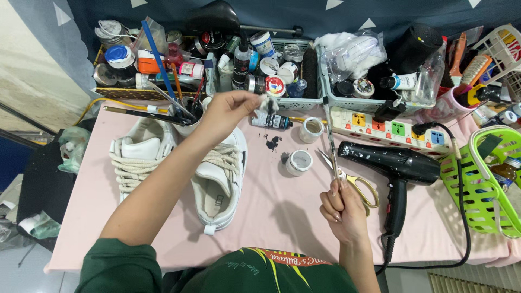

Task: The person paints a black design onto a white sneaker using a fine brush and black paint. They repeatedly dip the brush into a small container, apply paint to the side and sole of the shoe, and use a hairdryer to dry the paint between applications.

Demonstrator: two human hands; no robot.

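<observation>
My left hand (pixel 230 111) is raised over the toe of the right white sneaker (pixel 220 184) and pinches a small white wad stained black (pixel 265 101) between thumb and fingers. My right hand (pixel 342 209) grips the lower end of a thin paintbrush (pixel 330 135) that points up and away, its tip near the baskets. A second white sneaker (pixel 138 154) lies to the left. Two small open white jars (pixel 299 162) (pixel 311 129) stand between the hands, next to black paint spots (pixel 273 143) on the pink table cover (pixel 282 217).
Gold-handled scissors (pixel 358 187) lie beside my right hand. A black hair dryer (pixel 399 168) is plugged into a white power strip (pixel 391 127). Baskets of paint bottles and jars (pixel 271 65) line the back. A green basket (pixel 480 184) stands at the right edge.
</observation>
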